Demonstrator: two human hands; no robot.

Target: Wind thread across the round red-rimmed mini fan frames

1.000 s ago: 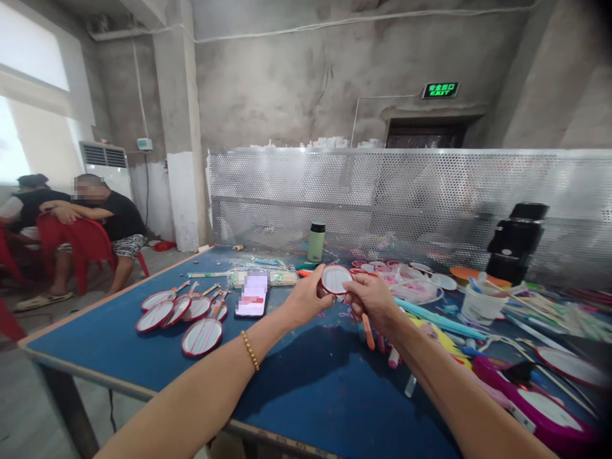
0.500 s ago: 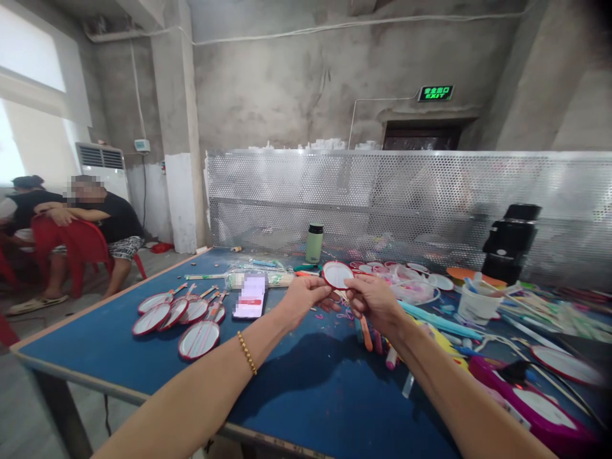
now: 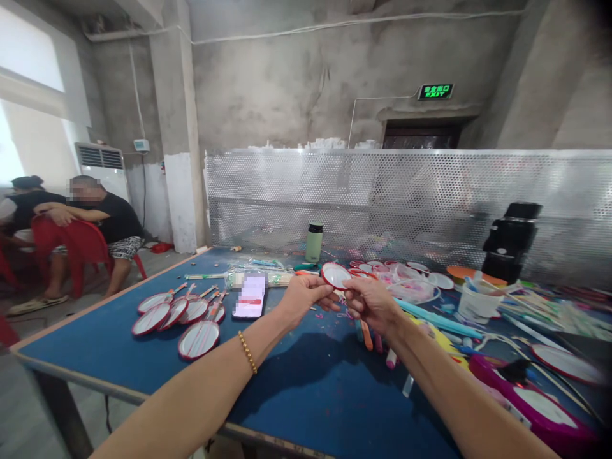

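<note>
A small red-rimmed white disc [image 3: 335, 275] is held up above the middle of the table, tilted a little. My left hand [image 3: 308, 294] pinches its lower left edge between thumb and fingers. On the disc's lower right edge, my right hand [image 3: 370, 301] is closed in a similar pinch. Whether the disc has a handle is hidden by the fingers. Beneath my right hand lie several coloured marker-like sticks [image 3: 366, 336]. A phone [image 3: 250, 299] with a lit screen rests left of my left hand.
Several red-rimmed discs with thin handles [image 3: 199, 340] lie at the left of the blue table [image 3: 296, 395]. Behind stands a green bottle [image 3: 314, 243]. At right are a white cup [image 3: 479, 305], a purple power strip [image 3: 540, 408] and cables. Two people sit on red chairs [image 3: 90, 242].
The disc has tilted in my fingers, its face turning and its rim showing thicker. Both hands keep their pinch in nearly the same place.
</note>
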